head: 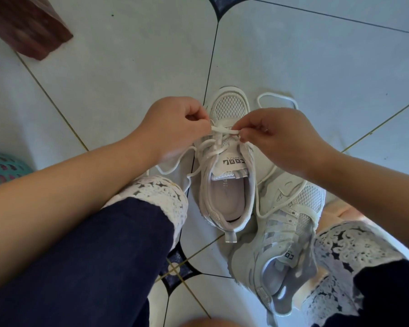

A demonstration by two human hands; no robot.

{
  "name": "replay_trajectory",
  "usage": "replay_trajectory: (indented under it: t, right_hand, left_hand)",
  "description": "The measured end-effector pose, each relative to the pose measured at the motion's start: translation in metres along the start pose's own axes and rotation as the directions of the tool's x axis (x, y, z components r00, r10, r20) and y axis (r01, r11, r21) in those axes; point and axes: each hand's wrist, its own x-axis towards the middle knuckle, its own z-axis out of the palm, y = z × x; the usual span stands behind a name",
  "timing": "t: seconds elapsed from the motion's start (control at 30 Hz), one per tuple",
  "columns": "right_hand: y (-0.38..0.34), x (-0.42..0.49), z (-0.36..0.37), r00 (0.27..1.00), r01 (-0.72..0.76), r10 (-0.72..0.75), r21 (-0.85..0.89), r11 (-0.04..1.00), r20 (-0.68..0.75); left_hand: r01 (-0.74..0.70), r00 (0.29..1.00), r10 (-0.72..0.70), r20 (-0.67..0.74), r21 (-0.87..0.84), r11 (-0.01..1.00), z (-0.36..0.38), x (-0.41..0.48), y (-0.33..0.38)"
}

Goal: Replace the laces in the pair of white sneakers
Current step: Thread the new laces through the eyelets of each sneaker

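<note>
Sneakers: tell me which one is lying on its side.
The lower-right sneaker, striped flank up. The other sneaker stands upright on its sole, its lace pinched by the left hand and right hand.

Two sneakers (227,197) (293,223); two hands (175,125) (281,138)

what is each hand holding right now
Left hand: fingers pinch the white lace on the upright sneaker.
Right hand: fingers pinch the same lace's other side.
</note>
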Motion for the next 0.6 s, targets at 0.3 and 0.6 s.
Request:
replay_trajectory:
  t: [0.3,0.6]
  right_hand:
    - [0.002,-0.003,0.014,0.989,-0.083,0.098,0.134,0.987,-0.108]
    - [0.009,-0.003,0.018,0.98,-0.199,0.201,0.169,0.965,0.007]
  left_hand:
    - [-0.173,0.985,0.17,0.033,0.145,0.974,0.014,0.0,0.006]
    - [-0.344,0.938,0.299,0.175,0.355,0.869,0.013,0.002,0.004]
